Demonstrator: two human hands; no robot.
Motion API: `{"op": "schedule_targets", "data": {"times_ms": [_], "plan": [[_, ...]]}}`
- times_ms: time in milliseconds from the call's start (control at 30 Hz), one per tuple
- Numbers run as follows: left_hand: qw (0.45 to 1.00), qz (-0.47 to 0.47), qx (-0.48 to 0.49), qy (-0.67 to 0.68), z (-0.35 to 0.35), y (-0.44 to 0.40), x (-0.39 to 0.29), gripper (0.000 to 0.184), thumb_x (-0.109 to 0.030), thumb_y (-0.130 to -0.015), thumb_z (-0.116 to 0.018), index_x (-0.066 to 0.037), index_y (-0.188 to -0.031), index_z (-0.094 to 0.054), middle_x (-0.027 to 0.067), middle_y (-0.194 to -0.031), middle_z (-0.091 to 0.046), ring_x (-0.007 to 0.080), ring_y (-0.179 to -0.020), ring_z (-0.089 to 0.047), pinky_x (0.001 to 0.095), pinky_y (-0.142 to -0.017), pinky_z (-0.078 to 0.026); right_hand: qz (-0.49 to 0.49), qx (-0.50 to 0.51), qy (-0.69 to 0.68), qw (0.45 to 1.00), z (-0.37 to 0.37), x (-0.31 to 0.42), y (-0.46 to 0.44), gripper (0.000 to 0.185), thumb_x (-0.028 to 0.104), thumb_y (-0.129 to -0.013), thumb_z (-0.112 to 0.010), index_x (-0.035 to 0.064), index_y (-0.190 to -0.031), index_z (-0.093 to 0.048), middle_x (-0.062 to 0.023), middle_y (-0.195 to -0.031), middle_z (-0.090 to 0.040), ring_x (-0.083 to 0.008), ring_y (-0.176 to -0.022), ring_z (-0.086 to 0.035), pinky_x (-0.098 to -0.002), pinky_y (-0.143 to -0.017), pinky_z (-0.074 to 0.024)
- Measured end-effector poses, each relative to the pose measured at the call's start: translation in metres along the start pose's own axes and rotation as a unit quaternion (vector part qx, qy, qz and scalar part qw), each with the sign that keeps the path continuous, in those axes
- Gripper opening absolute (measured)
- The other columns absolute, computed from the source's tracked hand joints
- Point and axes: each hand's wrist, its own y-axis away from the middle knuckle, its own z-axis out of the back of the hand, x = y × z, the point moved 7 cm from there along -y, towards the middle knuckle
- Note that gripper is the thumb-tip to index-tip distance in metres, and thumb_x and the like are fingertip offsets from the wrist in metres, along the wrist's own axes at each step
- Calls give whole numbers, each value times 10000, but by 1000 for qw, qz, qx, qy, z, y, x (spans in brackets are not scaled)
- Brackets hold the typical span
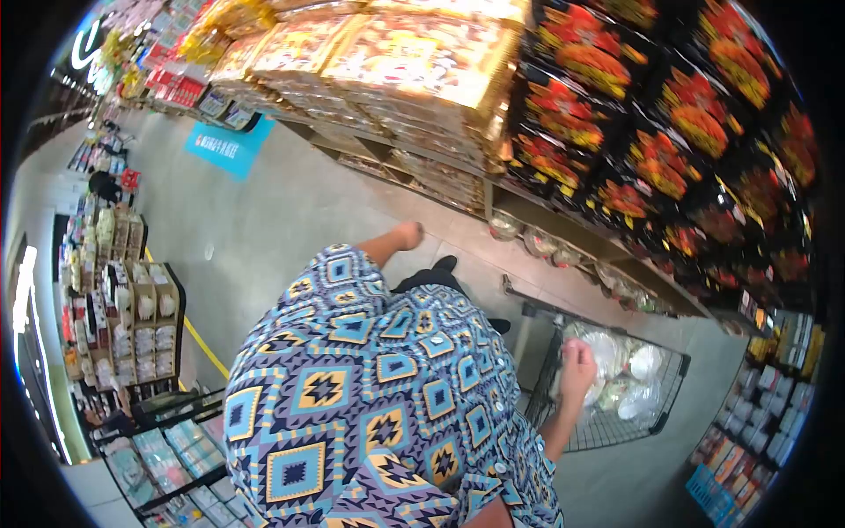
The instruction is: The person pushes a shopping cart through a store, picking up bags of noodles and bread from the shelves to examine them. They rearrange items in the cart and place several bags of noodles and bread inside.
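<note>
My left hand (409,236) hangs out over the floor on the left side of my body, its fingers curled, and no object shows in it. On the other side, my right hand (578,356) is closed and raised in front of a black wire shopping cart (673,400). Nothing shows in that hand, and from this angle I cannot tell how far it is from the cart. Inside the cart lie several round packages (641,400) in clear wrap. A patterned shirt (387,396) covers my body, with dark shoes (445,264) below.
Ahead, a long display holds stacked gold-and-clear snack packs (422,62) and black bags with red print (572,114). Wrapped bowls (541,242) sit on its low shelf. Shelving with boxed goods (141,308) stands left. A blue floor sign (229,148) marks the aisle.
</note>
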Motion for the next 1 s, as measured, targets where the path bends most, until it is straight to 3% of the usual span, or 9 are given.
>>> {"op": "schedule_targets", "data": {"times_ms": [100, 200, 400, 433, 533, 567, 633, 700, 1000], "plan": [[989, -144, 21, -16, -15, -18, -66, 312, -235, -814, -558, -64, -1059, -647, 214, -1051, -642, 358, -991, -610, 420, -884, -475, 42, 22, 91, 995, -41, 15, 4, 308, 207, -893, -609, -50, -1063, -613, -126, -943, -652, -182, -838, -615, -305, -771, -484], [974, -222, 21, 40, 2, -12, -142, 310, -256, -806, -575, -61, -1035, -648, 196, -1026, -648, 358, -957, -616, 417, -857, -474, 7, 33, 259, 965, -49, -19, -2, 477, 322, -888, -608, -72, -1152, -554, -230, -1095, -617, -368, -933, -615, -407, -843, -469], [915, -339, -14, 218, -9, -4, -177, 286, -256, -833, -551, -31, -989, -637, 214, -976, -640, 349, -893, -612, 423, -823, -485, -43, -24, 149, 988, -19, -67, 2, 611, 447, -857, -616, -91, -1139, -542, -297, -1051, -613, -378, -1006, -607, -418, -861, -458], [894, -449, 1, -10, -52, -46, -163, 277, -261, -849, -546, -24, -961, -635, 223, -982, -634, 350, -910, -612, 430, -838, -480, -26, -42, 185, 982, -3, -64, 3, 610, 449, -857, -614, -91, -1131, -543, -294, -1019, -624, -384, -990, -614, -423, -846, -464], [968, -244, -50, -9, -46, -36, -102, 236, -240, -812, -504, -48, -811, -641, 152, -906, -653, 324, -934, -607, 452, -833, -481, -50, -99, 254, 961, 14, -74, 1, 576, 458, -849, -617, -58, -1100, -561, -266, -949, -645, -419, -925, -619, -447, -791, -478], [899, -387, -8, -205, -86, -68, -71, 253, -253, -813, -509, -38, -855, -636, 188, -894, -647, 357, -867, -619, 470, -787, -493, -33, -115, 264, 957, 19, -79, 5, 562, 462, -847, -617, -43, -1090, -568, -258, -930, -649, -429, -907, -616, -455, -777, -479], [896, -372, 3, -242, -140, -110, 9, 250, -238, -820, -494, -34, -829, -639, 216, -883, -638, 382, -792, -620, 480, -703, -508, -32, -120, 243, 962, 35, -106, 13, 532, 469, -841, -619, -12, -1065, -582, -252, -916, -648, -432, -890, -614, -464, -768, -476], [901, -292, 77, -311, -95, -79, -7, 246, -194, -819, -472, -25, -808, -651, 194, -929, -640, 357, -910, -606, 427, -840, -489, -47, -127, 268, 954, 38, -101, 5, 511, 469, -840, -619, 2, -1045, -591, -247, -895, -647, -430, -869, -617, -457, -753, -478], [972, -216, 39, -88, -60, -55, -90, 276, -256, -849, -485, -39, -842, -655, 203, -953, -643, 363, -915, -610, 432, -838, -482, -34, -135, 248, 959, 35, -97, 12, 459, 433, -825, -651, -1, -967, -600, -221, -855, -653, -409, -828, -624, -429, -718, -486]]}}
